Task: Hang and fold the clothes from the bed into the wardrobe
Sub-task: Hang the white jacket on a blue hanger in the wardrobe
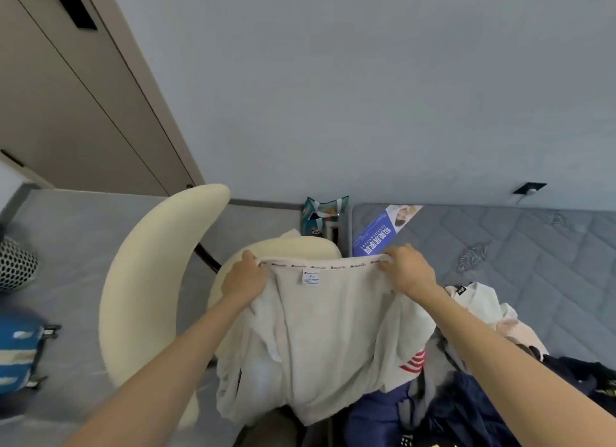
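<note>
**A:** What is the person holding?

**B:** The left hand (245,280) and the right hand (406,271) are each gripping the neckband of the white garment (333,340). The fingers are curling over its edge and pulling it taut. The garment is hanging in the air over the cream chair (150,280), just beside the bed (533,246).

**A:** How is this step done well?

**B:** In my judgement: hold both grips level, so the label (310,276) is sitting centred. Shake out the creases and check that the sleeves are hanging free. Only then lay it flat for folding, or thread a hanger. The dark pile (466,406) is lying on the bed. The beige doors (66,113) are probably the wardrobe.
</note>
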`<state>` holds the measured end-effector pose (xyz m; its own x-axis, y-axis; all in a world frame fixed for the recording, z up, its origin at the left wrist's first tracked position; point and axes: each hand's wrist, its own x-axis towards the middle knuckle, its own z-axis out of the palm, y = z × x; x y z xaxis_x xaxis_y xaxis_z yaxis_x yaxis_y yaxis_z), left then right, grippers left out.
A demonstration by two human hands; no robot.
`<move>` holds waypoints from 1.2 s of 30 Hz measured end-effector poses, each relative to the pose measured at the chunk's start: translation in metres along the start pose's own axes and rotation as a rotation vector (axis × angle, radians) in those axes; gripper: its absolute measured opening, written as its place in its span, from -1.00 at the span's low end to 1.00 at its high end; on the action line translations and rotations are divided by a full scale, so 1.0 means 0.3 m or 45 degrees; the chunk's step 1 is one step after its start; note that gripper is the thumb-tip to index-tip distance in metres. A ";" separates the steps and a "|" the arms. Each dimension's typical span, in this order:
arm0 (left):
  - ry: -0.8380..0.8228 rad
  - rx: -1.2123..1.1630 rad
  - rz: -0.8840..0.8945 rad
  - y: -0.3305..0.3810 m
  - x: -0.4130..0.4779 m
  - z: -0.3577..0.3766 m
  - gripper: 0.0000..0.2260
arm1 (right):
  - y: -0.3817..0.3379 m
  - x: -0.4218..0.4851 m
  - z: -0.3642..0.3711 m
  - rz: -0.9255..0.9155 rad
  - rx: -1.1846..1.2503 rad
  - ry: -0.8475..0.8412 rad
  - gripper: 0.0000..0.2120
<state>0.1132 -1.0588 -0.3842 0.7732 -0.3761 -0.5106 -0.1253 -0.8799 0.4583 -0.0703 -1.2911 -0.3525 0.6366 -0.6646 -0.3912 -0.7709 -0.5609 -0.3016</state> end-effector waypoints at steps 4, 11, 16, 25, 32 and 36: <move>-0.046 -0.319 -0.127 0.025 0.184 0.006 -0.77 | -0.044 0.168 0.069 0.120 0.172 0.072 -0.71; -0.174 -0.481 -0.136 0.057 0.324 0.033 -0.65 | -0.075 0.300 0.172 0.162 0.260 -0.093 -0.63; -0.195 -0.523 -0.187 0.008 0.264 0.110 -0.65 | -0.060 0.250 0.280 0.229 0.281 -0.209 -0.68; -0.399 -0.245 -0.260 -0.218 0.069 0.394 -0.59 | 0.092 -0.006 0.501 0.358 0.220 -0.403 -0.59; -0.283 0.039 -0.245 -0.395 -0.040 0.622 -0.59 | 0.206 -0.133 0.680 0.267 0.148 -0.093 -0.65; 0.020 0.085 -0.260 -0.463 -0.099 0.755 -0.63 | 0.287 -0.194 0.762 0.123 -0.084 0.055 -0.79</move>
<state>-0.0331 -0.9912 -0.5977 0.7964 -0.1834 -0.5762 -0.0055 -0.9550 0.2965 -0.1781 -1.1880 -0.5544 0.5605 -0.7373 -0.3772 -0.8269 -0.5232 -0.2061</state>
